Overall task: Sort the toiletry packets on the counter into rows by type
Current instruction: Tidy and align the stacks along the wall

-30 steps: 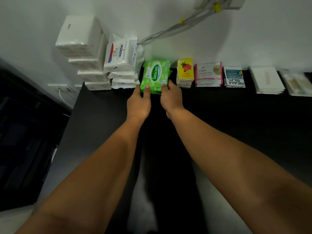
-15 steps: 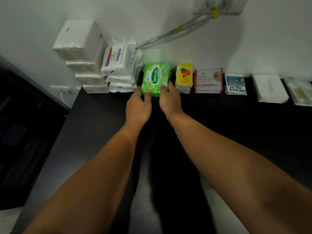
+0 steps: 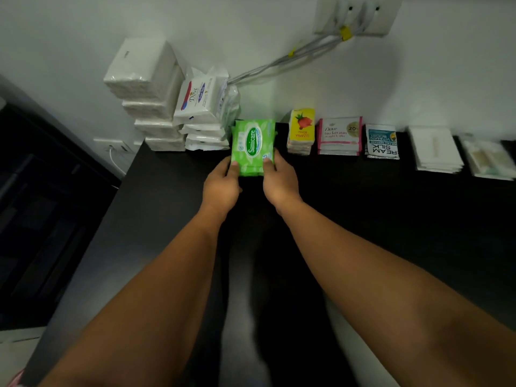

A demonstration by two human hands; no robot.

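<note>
A green Sanicare wipes pack [image 3: 252,145] lies on the black counter [image 3: 363,208] near the back wall. My left hand [image 3: 222,185] grips its near left corner and my right hand [image 3: 280,182] grips its near right corner, thumbs on top. To its left stand a pile of white Dove packs [image 3: 202,107] and a taller pile of plain white tissue packs [image 3: 145,88]. To its right, in a row along the wall, are yellow sachets [image 3: 301,128], pink Dove sachets [image 3: 339,134], Cream Silk sachets [image 3: 381,141], white packets [image 3: 434,148] and pale packets [image 3: 487,157].
Grey cables [image 3: 279,62] run down the white wall from a socket plate [image 3: 360,12] above the row. The counter's left edge drops off beside a dark cabinet [image 3: 42,205]. A wall outlet with a white cord [image 3: 111,148] sits left of the counter corner.
Both hands stay on the green pack. It now lies flatter and a little nearer me on the counter, slightly apart from the Dove pile.
</note>
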